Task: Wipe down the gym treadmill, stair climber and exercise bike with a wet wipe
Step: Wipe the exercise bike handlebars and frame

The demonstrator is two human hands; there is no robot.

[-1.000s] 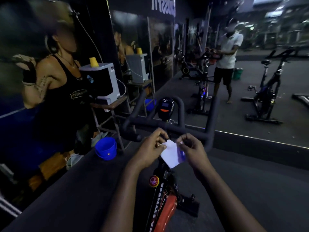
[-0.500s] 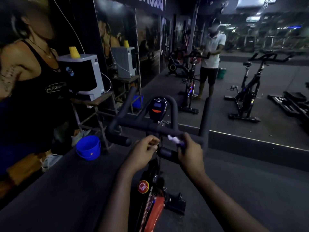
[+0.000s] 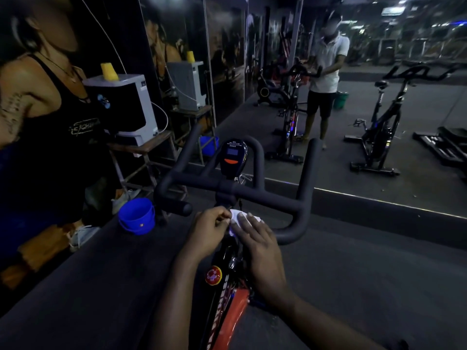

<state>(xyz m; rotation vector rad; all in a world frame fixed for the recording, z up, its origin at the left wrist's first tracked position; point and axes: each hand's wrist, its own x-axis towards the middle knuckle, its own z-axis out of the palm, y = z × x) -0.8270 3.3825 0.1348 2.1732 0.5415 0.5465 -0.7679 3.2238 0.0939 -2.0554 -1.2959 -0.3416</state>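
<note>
An exercise bike stands right before me, with black handlebars (image 3: 267,195), a small console (image 3: 233,154) and a black and orange frame (image 3: 235,306). A white wet wipe (image 3: 240,215) lies over the bike's stem just below the handlebars. My left hand (image 3: 211,232) pinches the wipe's left edge with curled fingers. My right hand (image 3: 257,245) lies on the wipe with straight fingers, covering most of it.
A blue bucket (image 3: 136,215) sits on the dark floor at left, beside a stand with a white machine (image 3: 126,104). A wall mirror (image 3: 353,122) ahead reflects a person and more bikes. A poster covers the left wall.
The wipe was held up between both hands, then brought down to the bike. My right hand has moved from the handlebar onto the stem and now lies flat on the wipe.
</note>
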